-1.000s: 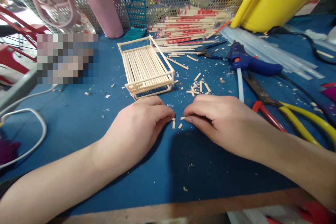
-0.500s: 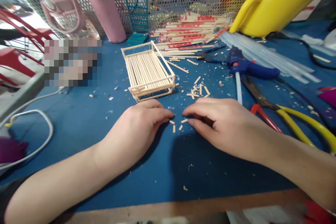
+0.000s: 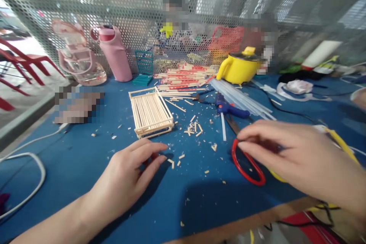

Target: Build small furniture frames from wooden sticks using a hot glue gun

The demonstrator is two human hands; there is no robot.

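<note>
My right hand (image 3: 281, 152) pinches the red handle of the scissors (image 3: 248, 166) between thumb and forefinger. Behind that hand part of the yellow handle is hidden, and the blades point toward the glue gun (image 3: 233, 107). My left hand (image 3: 135, 169) rests on the blue mat, thumb and forefinger slightly apart with nothing between them. Just off its fingertips lie several short cut stick pieces (image 3: 178, 163). Beyond it stands a small frame of glued wooden sticks (image 3: 151, 112) with a slatted bed. More cut bits (image 3: 195, 126) are scattered to the frame's right.
Wrapped chopsticks (image 3: 183, 78) and clear glue sticks (image 3: 243, 98) lie at the back, near dark pliers (image 3: 204, 94). A yellow pot (image 3: 243, 68), a pink bottle (image 3: 116, 55) and a teal stand (image 3: 143, 68) line the mesh wall. A white cable (image 3: 40, 160) curls at left.
My right hand has moved right, from the small stick pieces to the scissors' red handle. My left hand has drawn slightly away from the pieces. The view has tilted up and shifted right.
</note>
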